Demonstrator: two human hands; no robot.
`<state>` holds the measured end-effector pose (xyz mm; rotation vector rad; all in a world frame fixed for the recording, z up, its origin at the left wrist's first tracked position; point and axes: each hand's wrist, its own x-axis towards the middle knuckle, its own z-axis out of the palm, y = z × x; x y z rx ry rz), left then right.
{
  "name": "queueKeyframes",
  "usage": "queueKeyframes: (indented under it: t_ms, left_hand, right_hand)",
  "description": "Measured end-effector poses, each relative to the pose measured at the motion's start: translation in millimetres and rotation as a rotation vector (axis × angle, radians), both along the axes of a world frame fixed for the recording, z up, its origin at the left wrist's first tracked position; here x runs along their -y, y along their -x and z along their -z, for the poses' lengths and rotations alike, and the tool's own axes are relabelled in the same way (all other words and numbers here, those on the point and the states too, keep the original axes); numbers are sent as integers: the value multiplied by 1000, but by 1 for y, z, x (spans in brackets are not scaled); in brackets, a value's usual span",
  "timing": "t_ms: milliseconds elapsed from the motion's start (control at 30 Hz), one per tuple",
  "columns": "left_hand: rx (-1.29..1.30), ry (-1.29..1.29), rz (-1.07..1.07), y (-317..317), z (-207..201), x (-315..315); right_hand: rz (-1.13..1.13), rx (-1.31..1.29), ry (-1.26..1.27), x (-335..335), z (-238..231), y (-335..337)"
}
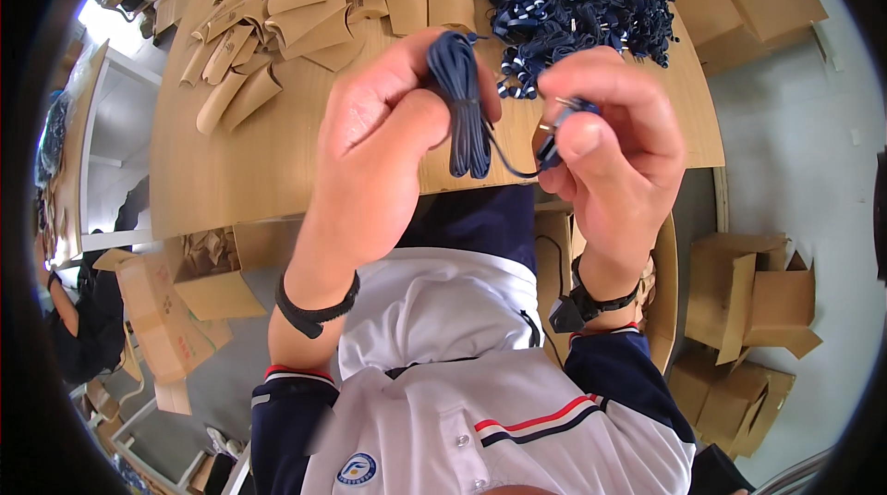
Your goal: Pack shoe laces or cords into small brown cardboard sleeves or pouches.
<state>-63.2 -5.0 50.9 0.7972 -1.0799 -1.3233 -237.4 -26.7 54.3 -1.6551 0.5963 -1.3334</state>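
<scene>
Above the near edge of the wooden table (pixel 240 171), my left hand (pixel 374 139) is closed on a folded bundle of dark blue cable (pixel 462 121), tied round its middle. The bundle hangs upright between thumb and fingers. From its side a single strand of the cable loops across to my right hand (pixel 628 130). There the thumb and fingers pinch a small dark plug (pixel 550 148) with metal pins showing. Part of the plug is hidden behind my fingers.
Flat brown cardboard sleeves (pixel 370 5) lie scattered at the table's far left. A heap of dark blue corded plugs (pixel 591 5) covers the far right. Open cartons (pixel 721 296) stand on the right floor, another carton (pixel 217 296) at lower left. A person (pixel 88 310) is at far left.
</scene>
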Motion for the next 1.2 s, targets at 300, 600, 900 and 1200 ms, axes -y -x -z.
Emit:
queueKeyframes:
  t_ms: [300, 600, 900, 1200]
  left_hand:
    - [1006, 507, -210, -18, 3, -14]
    - [823, 328, 117, -41, 24, -21]
    - [1656, 104, -818, -108, 79, 8]
    - [1564, 128, -510, -97, 82, -36]
  right_hand:
    - [-103, -122, -372, -11, 7, -16]
    - [-224, -118, -237, 0, 14, -13]
    - [-158, -175, 123, 21, 17, -22]
    - [110, -112, 429, 35, 12, -37]
